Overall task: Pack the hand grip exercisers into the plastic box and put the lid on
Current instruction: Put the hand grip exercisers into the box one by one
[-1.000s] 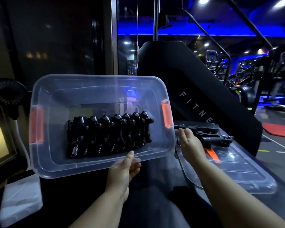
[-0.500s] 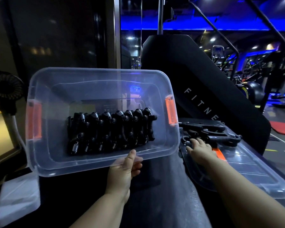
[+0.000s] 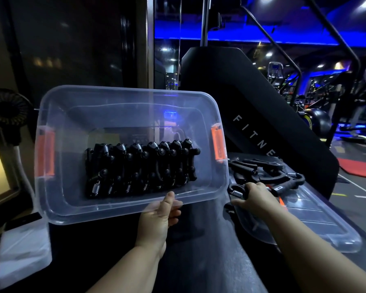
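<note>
A clear plastic box (image 3: 76,199) with orange side latches is tilted up toward me, open face showing. My left hand (image 3: 160,216) grips its near rim. Inside, several black hand grip exercisers (image 3: 140,168) lie packed in a row. To the right, a few loose exercisers (image 3: 268,168) rest on the clear lid (image 3: 317,220), which lies flat. My right hand (image 3: 255,197) is closed around one exerciser (image 3: 236,190) at the lid's near left end, its coil spring sticking out past my fingers.
A black machine housing (image 3: 251,106) lettered "FITNE" rises behind the lid. A small black fan (image 3: 5,112) stands at the left. A white flat object (image 3: 21,250) lies at the lower left. Gym equipment fills the far right.
My right hand reached down onto the lid and closed on an exerciser. The box stayed held up in my left hand, shifting slightly in view.
</note>
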Tool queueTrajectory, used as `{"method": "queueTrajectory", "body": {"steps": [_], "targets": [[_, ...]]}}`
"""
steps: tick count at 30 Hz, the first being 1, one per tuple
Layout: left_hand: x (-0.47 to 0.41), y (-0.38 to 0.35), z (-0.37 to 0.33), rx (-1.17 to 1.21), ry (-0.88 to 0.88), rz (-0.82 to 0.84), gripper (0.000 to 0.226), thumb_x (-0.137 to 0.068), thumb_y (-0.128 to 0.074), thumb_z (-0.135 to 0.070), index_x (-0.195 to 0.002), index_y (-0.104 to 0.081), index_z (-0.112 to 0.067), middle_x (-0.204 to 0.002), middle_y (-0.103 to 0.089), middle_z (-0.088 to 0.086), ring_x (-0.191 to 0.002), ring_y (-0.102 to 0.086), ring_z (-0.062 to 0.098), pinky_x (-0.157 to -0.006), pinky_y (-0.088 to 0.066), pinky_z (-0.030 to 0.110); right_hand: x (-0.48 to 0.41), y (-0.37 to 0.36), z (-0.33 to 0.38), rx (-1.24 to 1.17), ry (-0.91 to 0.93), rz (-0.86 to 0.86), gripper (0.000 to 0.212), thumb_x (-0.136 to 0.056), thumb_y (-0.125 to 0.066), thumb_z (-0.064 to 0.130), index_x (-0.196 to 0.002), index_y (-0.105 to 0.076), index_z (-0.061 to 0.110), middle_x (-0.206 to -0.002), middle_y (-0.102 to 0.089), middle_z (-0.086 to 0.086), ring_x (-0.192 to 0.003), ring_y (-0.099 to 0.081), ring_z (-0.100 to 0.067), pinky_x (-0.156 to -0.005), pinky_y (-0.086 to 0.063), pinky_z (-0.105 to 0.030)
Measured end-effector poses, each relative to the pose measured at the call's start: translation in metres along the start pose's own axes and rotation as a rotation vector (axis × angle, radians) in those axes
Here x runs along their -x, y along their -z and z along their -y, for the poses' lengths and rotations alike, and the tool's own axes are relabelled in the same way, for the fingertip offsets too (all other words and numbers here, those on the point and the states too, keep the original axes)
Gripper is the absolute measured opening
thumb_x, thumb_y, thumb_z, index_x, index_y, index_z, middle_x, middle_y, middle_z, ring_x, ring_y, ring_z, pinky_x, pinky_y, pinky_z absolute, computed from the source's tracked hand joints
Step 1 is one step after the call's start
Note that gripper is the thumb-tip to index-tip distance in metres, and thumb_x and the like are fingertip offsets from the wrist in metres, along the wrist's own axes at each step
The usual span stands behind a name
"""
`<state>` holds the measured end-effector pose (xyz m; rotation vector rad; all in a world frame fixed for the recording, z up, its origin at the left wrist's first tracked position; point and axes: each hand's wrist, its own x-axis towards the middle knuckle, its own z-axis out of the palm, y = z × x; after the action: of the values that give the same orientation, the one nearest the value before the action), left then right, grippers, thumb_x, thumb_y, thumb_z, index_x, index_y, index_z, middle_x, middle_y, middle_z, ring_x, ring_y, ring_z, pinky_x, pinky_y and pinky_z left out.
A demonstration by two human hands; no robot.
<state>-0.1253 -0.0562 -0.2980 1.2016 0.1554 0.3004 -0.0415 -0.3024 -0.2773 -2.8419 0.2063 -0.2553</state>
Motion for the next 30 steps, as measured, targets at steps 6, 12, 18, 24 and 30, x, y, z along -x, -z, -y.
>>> {"method": "queueTrajectory", "body": {"steps": [6,12,18,24,30], "targets": [[0.003,0.001,-0.003,-0.005,-0.003,0.009,0.03,-0.088,-0.061,-0.031,-0.076,-0.07,-0.006,-0.071,-0.072,0.001,-0.062,-0.063,0.01,-0.059,-0.047,0.023,0.012,0.012,0.009,-0.035,-0.045,-0.045,0.025,-0.072,-0.074,0.036,-0.092,-0.067,0.024,-0.095,-0.067,-0.001,-0.083,-0.064,-0.022,-0.065,-0.047,-0.025],[0.004,0.001,-0.004,-0.003,0.006,0.023,0.032,-0.09,-0.058,-0.033,-0.078,-0.069,-0.006,-0.075,-0.073,0.003,-0.068,-0.063,0.014,-0.061,-0.047,0.025,0.02,0.023,0.012,-0.102,0.019,-0.221,0.006,-0.076,-0.068,0.025,-0.081,-0.071,0.024,-0.078,-0.068,0.001,-0.076,-0.063,-0.022,-0.062,-0.049,-0.027],[0.005,0.004,-0.005,0.025,0.024,0.052,0.036,-0.091,-0.055,-0.035,-0.079,-0.069,-0.004,-0.076,-0.073,0.004,-0.07,-0.062,0.015,-0.064,-0.047,0.026,0.031,0.037,0.014,-0.148,0.212,-0.432,0.017,-0.079,-0.073,0.031,-0.086,-0.07,0.017,-0.079,-0.069,-0.006,-0.08,-0.063,-0.031,-0.064,-0.044,-0.033],[0.005,0.006,-0.004,0.049,0.031,0.059,0.04,-0.092,-0.053,-0.037,-0.079,-0.07,-0.003,-0.079,-0.073,0.007,-0.073,-0.063,0.018,-0.066,-0.048,0.027,0.047,0.064,0.028,-0.098,0.377,-0.8,0.02,-0.078,-0.074,0.032,-0.083,-0.069,0.012,-0.069,-0.067,-0.008,-0.071,-0.061,-0.035,-0.061,-0.046,-0.033],[0.004,0.007,-0.004,0.074,0.035,0.036,0.039,-0.092,-0.054,-0.037,-0.078,-0.069,-0.004,-0.076,-0.071,0.006,-0.072,-0.061,0.016,-0.065,-0.048,0.026,0.067,0.096,0.059,-0.133,0.507,-0.871,0.028,-0.086,-0.063,0.044,-0.093,-0.066,0.017,-0.079,-0.069,-0.002,-0.064,-0.064,-0.034,-0.053,-0.046,-0.033]]}}
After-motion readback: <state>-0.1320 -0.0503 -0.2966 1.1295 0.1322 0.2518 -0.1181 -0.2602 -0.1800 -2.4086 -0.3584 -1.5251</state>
